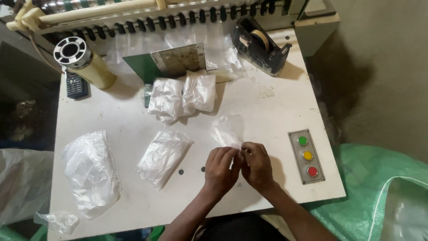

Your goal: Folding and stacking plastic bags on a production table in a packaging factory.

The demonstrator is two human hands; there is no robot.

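Between pinching fingertips [236, 157], thin crinkled film [226, 130]

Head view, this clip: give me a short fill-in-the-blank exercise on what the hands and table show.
1. Both hands, left hand and right hand, pinch a thin clear plastic ____ at its lower edge.
2. On the button panel, the lowest button is ____.
3. The tape dispenser stands at the table's far ____ corner.
4. The folded bag stack lies to the ____ of the hands.

Missing words: bag; red; right; left
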